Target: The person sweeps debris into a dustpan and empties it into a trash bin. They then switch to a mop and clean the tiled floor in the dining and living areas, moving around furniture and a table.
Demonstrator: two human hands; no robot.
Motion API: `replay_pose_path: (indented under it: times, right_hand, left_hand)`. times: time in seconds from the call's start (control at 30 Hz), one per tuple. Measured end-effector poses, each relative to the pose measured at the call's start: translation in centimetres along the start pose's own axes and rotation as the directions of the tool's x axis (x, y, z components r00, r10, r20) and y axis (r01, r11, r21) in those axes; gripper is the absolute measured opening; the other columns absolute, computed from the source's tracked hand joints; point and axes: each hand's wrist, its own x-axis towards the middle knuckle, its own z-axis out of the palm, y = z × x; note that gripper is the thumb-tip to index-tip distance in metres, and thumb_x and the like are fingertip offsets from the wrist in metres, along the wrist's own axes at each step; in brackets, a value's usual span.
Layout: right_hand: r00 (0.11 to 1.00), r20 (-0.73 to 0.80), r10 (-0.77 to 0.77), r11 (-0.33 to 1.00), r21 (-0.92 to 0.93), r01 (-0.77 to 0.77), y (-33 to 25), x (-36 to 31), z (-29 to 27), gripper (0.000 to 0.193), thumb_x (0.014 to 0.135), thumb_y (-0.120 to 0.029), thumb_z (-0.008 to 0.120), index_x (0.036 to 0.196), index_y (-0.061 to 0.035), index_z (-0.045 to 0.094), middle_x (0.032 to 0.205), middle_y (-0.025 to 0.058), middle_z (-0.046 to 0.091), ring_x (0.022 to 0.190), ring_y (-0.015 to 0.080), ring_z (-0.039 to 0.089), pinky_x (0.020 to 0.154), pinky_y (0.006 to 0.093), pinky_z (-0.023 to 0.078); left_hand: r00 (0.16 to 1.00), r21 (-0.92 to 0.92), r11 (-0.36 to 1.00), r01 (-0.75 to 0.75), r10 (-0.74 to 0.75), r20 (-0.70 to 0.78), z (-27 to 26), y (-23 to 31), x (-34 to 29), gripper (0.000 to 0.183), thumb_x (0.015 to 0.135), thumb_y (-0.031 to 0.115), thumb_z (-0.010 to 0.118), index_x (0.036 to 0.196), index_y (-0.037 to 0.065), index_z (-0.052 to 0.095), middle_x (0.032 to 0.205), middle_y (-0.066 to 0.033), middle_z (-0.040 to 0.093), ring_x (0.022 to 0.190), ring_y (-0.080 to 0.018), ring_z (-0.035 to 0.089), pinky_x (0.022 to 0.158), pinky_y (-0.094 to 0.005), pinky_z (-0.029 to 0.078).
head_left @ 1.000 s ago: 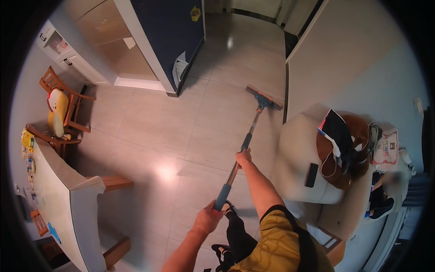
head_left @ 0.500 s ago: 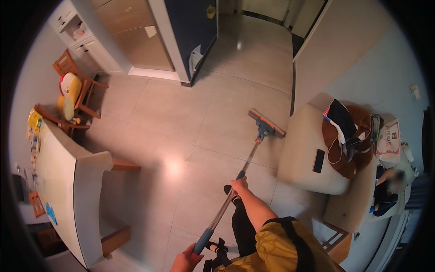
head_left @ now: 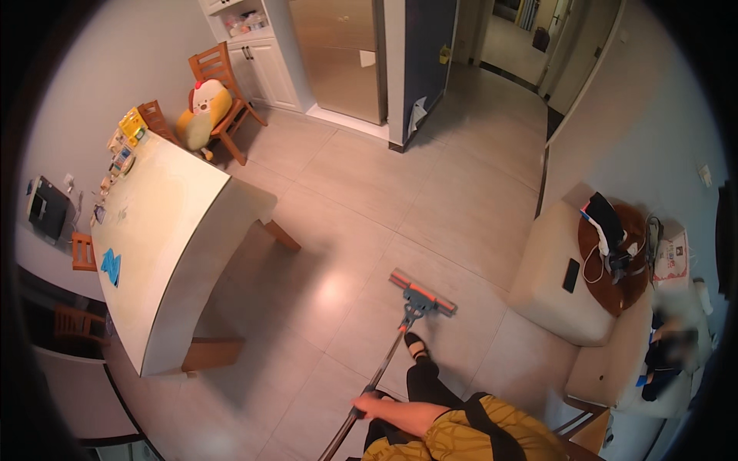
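Observation:
My right hand (head_left: 370,405) is wrapped around the pole of a mop (head_left: 421,298), at the dark grip partway down. The mop has a wide grey head with orange strips along it, and it rests on the tiled floor (head_left: 361,180) just ahead of my foot (head_left: 416,347). From the head, the metal pole slants back toward the lower edge of the picture, where its end is cut off. My left hand is out of the picture.
At the left stands a white-topped table (head_left: 165,207) with a blue cloth (head_left: 111,266). Beyond it, a chair (head_left: 207,58) bears a plush toy (head_left: 201,115). On the right, a beige sofa (head_left: 550,265) holds a phone (head_left: 570,275), a brown cushion (head_left: 615,288) and a seated person (head_left: 669,357).
The mop head has been drawn back from near the sofa toward my feet and has turned. My left hand has dropped out of view. The view has shifted, bringing more of the table in.

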Motion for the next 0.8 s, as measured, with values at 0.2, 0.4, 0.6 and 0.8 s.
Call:
replay_pose_path:
  times: [0.2,0.4,0.6,0.8]
  right_hand:
    - [0.996,0.032,0.078,0.967,-0.245,-0.068,0.4,-8.2,4.0,0.075,0.06,-0.014,0.065,0.108,0.0054,0.011,0.098,0.0184,0.039,0.073,0.0258,0.054,0.05,0.0386,0.05]
    - [0.987,0.056,-0.149,0.919,-0.36,0.16,-3.5,-1.9,0.5,0.073,0.058,-0.02,0.064,0.105,0.0082,0.017,0.093,0.0246,0.046,0.067,0.0297,0.056,0.041,0.0372,0.049]
    - [0.943,-0.137,-0.304,0.916,-0.313,0.25,-18.7,-2.0,-5.1,0.066,0.064,-0.016,0.062,0.107,0.0058,0.017,0.092,0.0219,0.046,0.066,0.0328,0.055,0.042,0.0416,0.047]
    - [0.807,-0.378,-0.454,0.889,-0.134,0.437,-27.6,-3.7,-6.4,0.041,0.075,-0.02,0.048,0.103,-0.0003,0.025,0.071,0.0158,0.048,0.044,0.0218,0.051,0.033,0.032,0.039]
  left_hand:
    - [0.937,-0.229,0.909,0.349,-0.344,0.06,1.4,-6.3,-5.1,0.02,0.073,0.021,0.053,0.078,0.002,0.054,0.059,0.0021,0.045,0.054,-0.0076,0.038,0.047,-0.0241,0.035]
    - [0.992,-0.362,0.924,0.121,-0.129,0.002,3.8,-3.2,-0.1,0.025,0.074,0.027,0.054,0.076,0.002,0.053,0.065,0.0006,0.047,0.061,-0.0074,0.041,0.053,-0.0236,0.038]
    - [0.996,-0.128,0.988,0.087,-0.082,0.037,5.9,5.6,11.7,0.03,0.074,0.033,0.054,0.067,0.004,0.05,0.052,0.0017,0.042,0.047,-0.0076,0.036,0.042,-0.0247,0.033]
    - [0.993,-0.307,0.945,-0.114,0.101,-0.056,4.5,17.4,17.1,0.031,0.074,0.027,0.054,0.086,-0.001,0.052,0.053,-0.0018,0.043,0.05,-0.0091,0.039,0.046,-0.0255,0.036]
